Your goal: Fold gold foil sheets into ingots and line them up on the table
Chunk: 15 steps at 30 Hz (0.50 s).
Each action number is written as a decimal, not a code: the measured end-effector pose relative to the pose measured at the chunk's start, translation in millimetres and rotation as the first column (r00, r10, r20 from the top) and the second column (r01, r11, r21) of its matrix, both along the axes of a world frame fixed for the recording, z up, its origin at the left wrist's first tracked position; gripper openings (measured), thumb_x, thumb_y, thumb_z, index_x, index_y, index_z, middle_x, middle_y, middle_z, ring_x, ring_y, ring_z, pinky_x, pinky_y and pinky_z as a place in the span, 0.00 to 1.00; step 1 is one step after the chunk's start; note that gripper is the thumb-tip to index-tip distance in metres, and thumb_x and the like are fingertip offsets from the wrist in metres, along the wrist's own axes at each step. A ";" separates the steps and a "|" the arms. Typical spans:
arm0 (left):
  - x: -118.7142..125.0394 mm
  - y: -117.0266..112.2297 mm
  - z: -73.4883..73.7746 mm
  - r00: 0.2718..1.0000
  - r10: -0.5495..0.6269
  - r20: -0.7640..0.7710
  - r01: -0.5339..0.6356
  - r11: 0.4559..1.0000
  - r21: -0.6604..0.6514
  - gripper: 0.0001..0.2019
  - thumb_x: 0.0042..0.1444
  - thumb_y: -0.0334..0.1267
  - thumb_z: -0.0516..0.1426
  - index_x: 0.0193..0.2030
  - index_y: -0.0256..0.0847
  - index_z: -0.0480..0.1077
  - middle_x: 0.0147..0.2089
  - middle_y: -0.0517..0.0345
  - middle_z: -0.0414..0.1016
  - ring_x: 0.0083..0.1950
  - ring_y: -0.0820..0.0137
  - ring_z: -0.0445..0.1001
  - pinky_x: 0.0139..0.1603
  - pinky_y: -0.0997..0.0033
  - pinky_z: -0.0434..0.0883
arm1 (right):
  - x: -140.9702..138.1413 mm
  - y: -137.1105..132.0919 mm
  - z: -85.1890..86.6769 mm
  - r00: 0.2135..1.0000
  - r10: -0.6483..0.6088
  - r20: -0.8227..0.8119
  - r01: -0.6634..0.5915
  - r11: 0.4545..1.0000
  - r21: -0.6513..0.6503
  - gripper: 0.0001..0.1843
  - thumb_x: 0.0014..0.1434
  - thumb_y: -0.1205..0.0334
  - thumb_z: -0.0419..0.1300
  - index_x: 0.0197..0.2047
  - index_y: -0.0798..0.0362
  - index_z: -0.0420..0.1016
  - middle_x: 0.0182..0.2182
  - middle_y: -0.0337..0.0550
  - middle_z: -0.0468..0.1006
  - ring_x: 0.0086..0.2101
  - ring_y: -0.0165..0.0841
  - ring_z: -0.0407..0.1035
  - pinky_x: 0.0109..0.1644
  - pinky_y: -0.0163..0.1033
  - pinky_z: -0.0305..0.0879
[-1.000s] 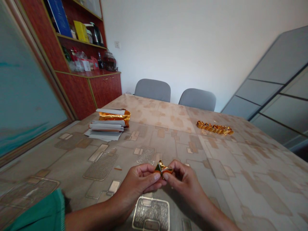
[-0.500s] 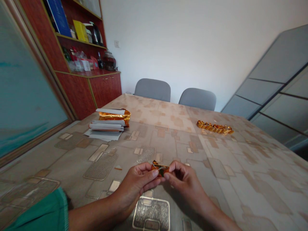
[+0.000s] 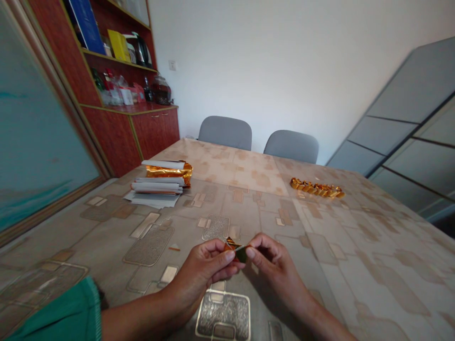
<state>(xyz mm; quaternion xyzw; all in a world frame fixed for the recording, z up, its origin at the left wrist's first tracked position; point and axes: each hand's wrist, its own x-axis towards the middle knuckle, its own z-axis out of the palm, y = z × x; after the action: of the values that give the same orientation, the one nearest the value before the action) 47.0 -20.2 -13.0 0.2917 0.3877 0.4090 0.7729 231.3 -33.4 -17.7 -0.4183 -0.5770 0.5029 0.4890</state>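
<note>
Between my hands, above the near part of the table, is a small folded piece of gold foil paper. My left hand pinches its left end between thumb and fingers. At its right edge, the thumb and forefinger of my right hand pinch the paper. Part of the fold is hidden behind my fingertips. Farther off to the left lies a stack of foil paper sheets, with white backs and gold faces, some of them rolled over. A row of folded gold foil pieces rests on the table at the right.
A patterned cloth covers the table. One small paper scrap lies left of my hands. Two grey chairs stand at the far edge. Behind on the left is a red wooden cabinet with jars and boxes.
My right fingers have shifted slightly up and right on the foil paper, and its right side now looks folded differently, with a dark face showing. My left hand stays in place.
</note>
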 end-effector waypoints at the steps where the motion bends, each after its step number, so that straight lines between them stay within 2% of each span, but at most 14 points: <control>1: 0.0 0.3 0.1 1.000 0.005 -0.005 -0.005 1.000 0.001 0.21 0.36 0.46 0.77 0.29 0.36 0.74 0.30 0.58 0.81 0.36 0.69 0.82 0.39 0.75 0.76 | -0.2 0.1 0.8 1.000 0.018 -0.011 -0.018 1.000 -0.006 0.14 0.65 0.50 0.63 0.35 0.51 0.75 0.29 0.38 0.74 0.31 0.32 0.65 0.36 0.38 0.59; 4: 0.5 0.9 -0.4 1.000 0.013 -0.013 -0.013 1.000 0.007 0.21 0.36 0.46 0.77 0.29 0.37 0.74 0.30 0.59 0.81 0.35 0.71 0.81 0.36 0.77 0.74 | -1.6 0.3 1.7 0.998 0.053 -0.042 -0.055 0.998 -0.031 0.13 0.65 0.50 0.63 0.38 0.51 0.76 0.31 0.40 0.76 0.33 0.32 0.67 0.37 0.38 0.60; 10: 0.4 1.7 -2.6 0.999 -0.029 -0.047 0.030 0.999 0.038 0.21 0.39 0.48 0.75 0.31 0.36 0.74 0.33 0.54 0.82 0.36 0.69 0.81 0.37 0.75 0.74 | -2.7 0.0 -6.7 1.000 0.018 0.005 -0.018 1.000 0.008 0.13 0.67 0.53 0.62 0.33 0.51 0.73 0.29 0.38 0.73 0.31 0.31 0.64 0.35 0.37 0.58; 13: -1.2 3.6 -2.6 0.996 -0.025 -0.081 0.031 0.996 0.081 0.24 0.39 0.47 0.75 0.38 0.37 0.75 0.34 0.57 0.82 0.34 0.70 0.80 0.36 0.74 0.73 | -0.8 1.2 -8.6 0.998 0.017 0.057 -0.018 1.000 0.023 0.13 0.67 0.53 0.62 0.34 0.51 0.73 0.29 0.38 0.73 0.31 0.32 0.64 0.35 0.37 0.58; 15: -2.5 4.7 -2.0 0.993 -0.010 -0.116 0.026 0.991 0.135 0.22 0.40 0.46 0.75 0.36 0.37 0.74 0.31 0.59 0.80 0.30 0.72 0.77 0.33 0.75 0.71 | -0.1 2.0 -7.8 0.997 0.022 0.073 -0.023 1.000 0.017 0.14 0.67 0.52 0.62 0.34 0.52 0.73 0.29 0.38 0.72 0.31 0.31 0.63 0.35 0.37 0.58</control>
<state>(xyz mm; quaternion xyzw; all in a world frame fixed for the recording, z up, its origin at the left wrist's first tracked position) 44.6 -15.5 -15.0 0.3702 0.4001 0.4101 0.7313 231.2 -31.4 -25.5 -0.4256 -0.6034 0.4877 0.4658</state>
